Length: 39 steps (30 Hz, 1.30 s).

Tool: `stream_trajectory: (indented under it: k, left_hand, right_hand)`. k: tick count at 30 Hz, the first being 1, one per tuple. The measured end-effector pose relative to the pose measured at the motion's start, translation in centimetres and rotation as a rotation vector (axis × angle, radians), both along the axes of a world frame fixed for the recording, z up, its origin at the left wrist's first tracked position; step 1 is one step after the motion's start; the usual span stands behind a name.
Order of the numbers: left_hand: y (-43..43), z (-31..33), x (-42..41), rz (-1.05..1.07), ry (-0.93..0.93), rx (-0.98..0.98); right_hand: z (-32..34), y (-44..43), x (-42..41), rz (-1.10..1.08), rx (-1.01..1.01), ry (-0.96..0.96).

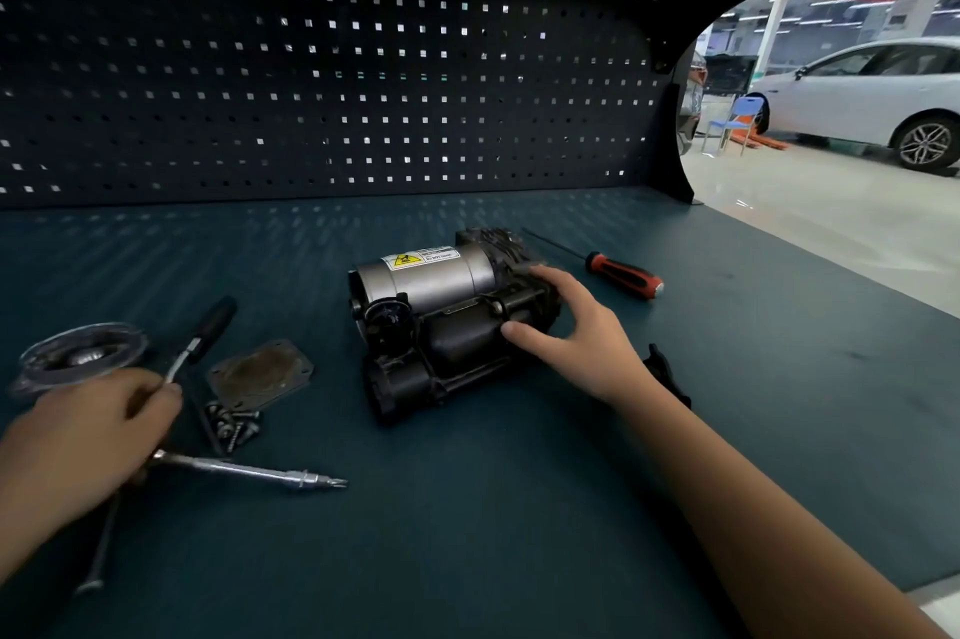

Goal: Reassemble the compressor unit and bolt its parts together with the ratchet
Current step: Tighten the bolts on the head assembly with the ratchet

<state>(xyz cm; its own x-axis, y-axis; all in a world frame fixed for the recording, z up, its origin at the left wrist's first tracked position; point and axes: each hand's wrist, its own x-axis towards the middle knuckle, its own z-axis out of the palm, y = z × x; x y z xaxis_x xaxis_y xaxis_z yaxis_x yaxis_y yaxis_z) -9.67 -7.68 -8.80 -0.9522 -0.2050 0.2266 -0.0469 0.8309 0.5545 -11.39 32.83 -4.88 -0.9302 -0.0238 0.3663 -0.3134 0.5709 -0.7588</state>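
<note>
Left grip (pixel 88 436) is holding the ratchet (pixel 213 324) low over the bench (pixel 519 508), with loose bolts (pixel 236 425) lying just beside it. I am clasping the compressor (pixel 441 321), sitting mid-bench, with my right grip (pixel 576 326).

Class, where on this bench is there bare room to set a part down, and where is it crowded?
Free: the mat between compressor and pegboard, and the near strip in front of the compressor. Crowded: the left, around the cover, plate, bolts and ratchet.

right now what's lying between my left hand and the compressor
In the head view: a square cover plate and a small pile of bolts, between the left hand and the compressor. The ratchet that hand grips pokes into the gap too.
</note>
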Motion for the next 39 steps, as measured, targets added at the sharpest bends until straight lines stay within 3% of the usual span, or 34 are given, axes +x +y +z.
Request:
stream_trajectory:
  k: [2,4,7,9,16,20,21,24,26,31,35,39]
  left_hand:
    - [2.1,1.6,-0.3,0.074,0.192,-0.242]
    - [5.6,4.0,1.1,-0.012,0.315,-0.356]
    - [12.4,5.8,3.3,-0.238,0.152,-0.229]
    - [15.7,4.9,3.6,-0.333,0.067,-0.343]
    - [17.1,4.1,2.3,-0.307,0.211,-0.249]
    - [17.4,4.2,2.8,-0.32,0.189,-0.35]
    - [17.4,4.4,2.8,-0.312,0.257,-0.408]
    - [18.8,5.7,2.9,-0.293,0.704,-0.472]
    - [20.6,6.5,2.7,-0.392,0.833,-0.54]
    - [24.7,7.0,1.3,-0.455,0.585,-0.755]
    - [25.8,7.4,0.2,-0.401,0.382,-0.754]
    - [25.5,6.7,-0.3,-0.455,0.422,-0.709]
  right_hand:
    - [-0.1,0.1,0.2,-0.018,0.032,-0.007]
    - [-0.2,0.2,0.5,-0.045,0.067,-0.004]
    - [-0.5,0.3,1.0,-0.066,0.151,-0.006]
    - [-0.6,0.6,1.3,-0.071,0.189,-0.017]
    - [-0.8,0.8,1.2,-0.129,0.207,-0.009]
    - [-1.1,0.6,1.1,-0.159,0.173,0.008]
    - [-1.2,0.6,1.1,-0.163,0.165,0.011]
    - [-1.3,0.6,1.0,-0.167,0.155,0.015]
    - [-1.3,0.6,1.0,-0.166,0.156,0.019]
    - [-1.3,0.7,1.1,-0.132,0.164,0.04]
    - [-1.0,1.6,0.9,-0.088,0.142,-0.02]
    - [-0.7,2.3,0.7,-0.037,0.08,-0.04]
